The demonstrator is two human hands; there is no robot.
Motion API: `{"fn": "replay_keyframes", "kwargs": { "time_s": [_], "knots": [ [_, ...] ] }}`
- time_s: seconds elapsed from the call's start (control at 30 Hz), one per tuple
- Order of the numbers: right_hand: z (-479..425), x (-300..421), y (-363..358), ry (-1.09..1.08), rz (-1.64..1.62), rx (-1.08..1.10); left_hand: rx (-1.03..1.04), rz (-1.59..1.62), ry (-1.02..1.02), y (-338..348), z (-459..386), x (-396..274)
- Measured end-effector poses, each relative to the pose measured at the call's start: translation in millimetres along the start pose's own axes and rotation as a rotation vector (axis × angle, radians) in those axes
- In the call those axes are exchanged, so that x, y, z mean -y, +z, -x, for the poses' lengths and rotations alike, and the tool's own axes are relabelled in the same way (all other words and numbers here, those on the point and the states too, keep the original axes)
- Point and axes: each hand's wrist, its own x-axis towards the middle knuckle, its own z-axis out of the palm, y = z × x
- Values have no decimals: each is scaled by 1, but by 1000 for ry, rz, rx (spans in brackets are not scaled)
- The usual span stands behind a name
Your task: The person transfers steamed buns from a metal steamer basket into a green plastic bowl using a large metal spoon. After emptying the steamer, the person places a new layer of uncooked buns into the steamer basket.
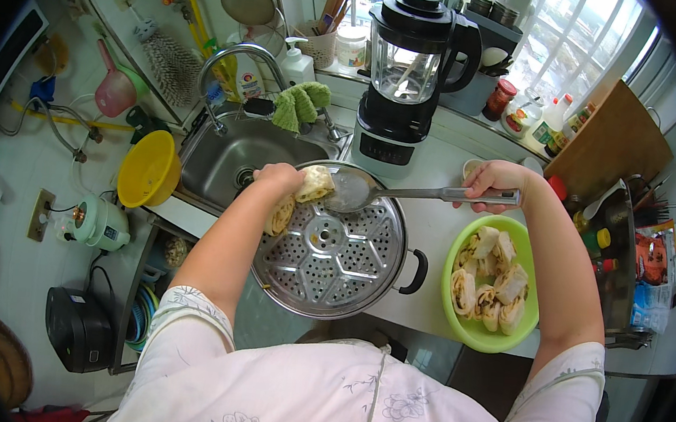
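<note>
My left hand (280, 178) is at the far left rim of a perforated steel steamer tray (348, 261), curled against the end of a filled flatbread roll (316, 183); its fingertips are mostly hidden. Another roll (279, 216) rests on the tray's left edge, partly behind my left forearm. My right hand (490, 186) grips the handle of a metal serving spoon (352, 191), whose broad head touches or nearly touches the first roll. Below my right hand, a lime-green bowl (450, 283) on the counter holds several cut rolls (511, 284).
A steel sink (209, 156) with a faucet (246, 49) lies behind the steamer at left. A blender (402, 83) stands beyond it. A black side handle (416, 272) sticks out toward the bowl. Bottles and jars (524, 113) line the windowsill; a cutting board (616, 140) leans at right.
</note>
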Motion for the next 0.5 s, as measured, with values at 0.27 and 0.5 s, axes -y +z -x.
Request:
{"fn": "replay_keyframes", "kwargs": {
  "time_s": [0.27,0.5],
  "knots": [
    [-52,-43,50,-99,-67,-35,-3,151,-37,14,-11,14],
    [-49,-125,103,-294,-289,-92,-176,309,175,6,15,9]
  ]
}}
